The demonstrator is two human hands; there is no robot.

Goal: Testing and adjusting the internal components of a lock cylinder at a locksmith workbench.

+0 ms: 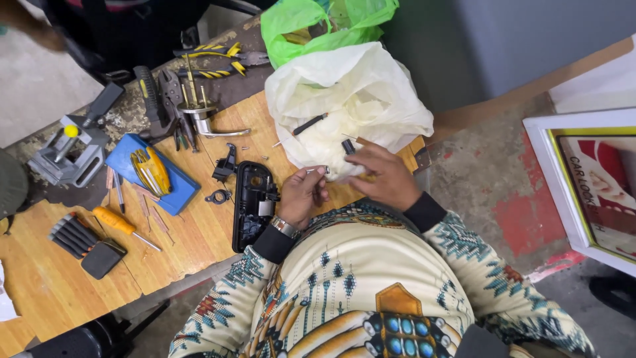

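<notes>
My left hand (302,196), with a watch at the wrist, pinches a small metal pin (318,170) between its fingertips above the wooden bench (199,232). My right hand (385,176) rests on a crumpled white plastic bag (344,93), its fingertips on a small black part (348,146). A thin black rod (309,124) lies on the bag. A black plastic housing (252,202) with a metal mechanism inside lies just left of my left hand.
A green bag (324,23) sits behind the white one. Left of the housing are small black brackets (225,166), a blue case (156,174) holding a yellow tool, an orange-handled screwdriver (120,223), a grey vise (66,154), pliers (212,58) and a metal lever handle (205,118). A framed poster (589,185) leans at the right.
</notes>
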